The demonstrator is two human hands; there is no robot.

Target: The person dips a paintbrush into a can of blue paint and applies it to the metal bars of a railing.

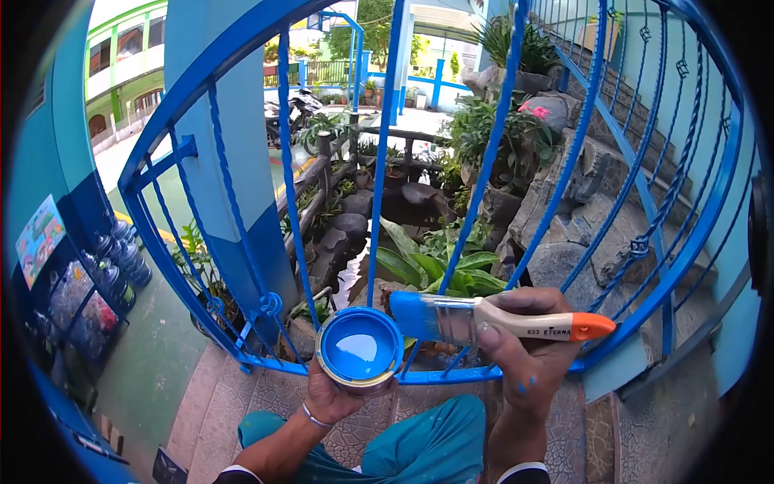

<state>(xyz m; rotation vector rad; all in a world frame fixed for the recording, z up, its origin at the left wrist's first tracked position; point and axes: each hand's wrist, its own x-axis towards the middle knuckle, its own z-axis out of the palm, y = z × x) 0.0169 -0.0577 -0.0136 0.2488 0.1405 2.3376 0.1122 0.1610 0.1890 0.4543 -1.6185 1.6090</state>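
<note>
An open can of blue paint (359, 347) rests in my left hand (329, 395), whose fingers curl around its side and underneath. My right hand (528, 343) grips a paintbrush (520, 319) by its pale wooden handle with an orange end. Blue paint covers the bristles, which point left and sit just beside and above the can's rim. A few blue spots mark my right wrist. Right behind both hands stands a blue metal railing (377, 194) with twisted bars and a curved top rail.
Beyond the railing are large rocks (580, 218), leafy plants (419, 258) and a narrow pond. A blue pillar (242, 161) rises at left, with water bottles (121, 258) further left. Stairs climb at right. Stone-patterned tiles (355, 431) lie below my knees.
</note>
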